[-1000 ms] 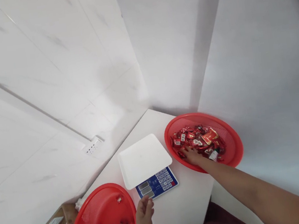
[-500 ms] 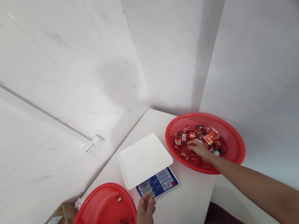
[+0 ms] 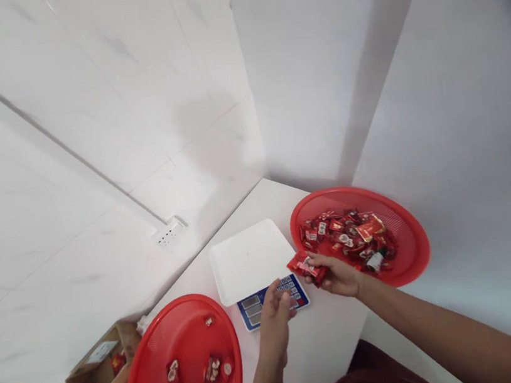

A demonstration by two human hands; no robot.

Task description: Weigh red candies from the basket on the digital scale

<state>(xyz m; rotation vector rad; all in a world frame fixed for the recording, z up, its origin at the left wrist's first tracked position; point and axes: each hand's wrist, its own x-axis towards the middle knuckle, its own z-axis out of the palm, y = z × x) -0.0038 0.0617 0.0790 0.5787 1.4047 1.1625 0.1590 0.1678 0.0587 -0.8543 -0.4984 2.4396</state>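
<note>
Since the right hand (image 3: 338,276) holds a red packet (image 3: 302,265), perhaps several, in what looks a loose pinch, a piece could slip past its fingertips onto the scale (image 3: 251,303) below. Jutting ahead of the hand, the packet seems to point toward the pan (image 3: 248,257), its long axis slanting back palmward. Left of it, the left hand (image 3: 274,321), half-curled, appears unladen.

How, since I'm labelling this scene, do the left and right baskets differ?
The left basket holds a few scattered packets; the right basket holds a heap. The frame's bottom edge cuts off the left basket but not the right basket. Both are red with mesh sides.
</note>
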